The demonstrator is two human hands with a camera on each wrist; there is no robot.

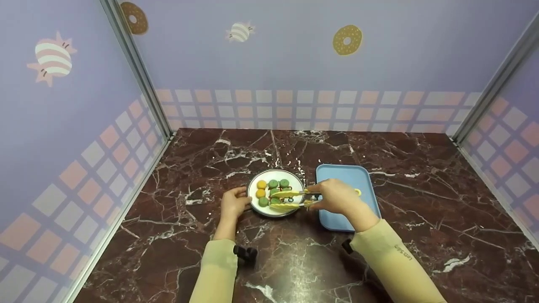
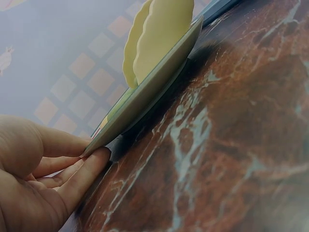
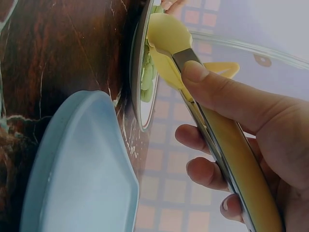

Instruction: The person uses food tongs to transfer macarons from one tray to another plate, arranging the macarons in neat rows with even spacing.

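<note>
A round white plate [image 1: 295,182] with a dark rim holds several green balls [image 1: 273,184] and orange balls [image 1: 261,184]. My left hand [image 1: 233,205] pinches the plate's left edge, thumb above and fingers below; the left wrist view shows the plate's underside [image 2: 145,108]. In my right hand [image 1: 337,196] I grip a pair of tongs with yellow scalloped heads [image 1: 283,194] and metal-edged handles [image 3: 227,145]. The heads reach over the plate's right part, apart from each other, and partly cover the balls. Whether anything lies between them I cannot tell.
A light blue tray [image 1: 339,171] lies right of the plate, partly under my right hand. A small yellow ring [image 1: 357,192] shows beside that hand. Patterned walls [image 1: 294,63] enclose the dark marbled table [image 1: 202,261] at the back and sides.
</note>
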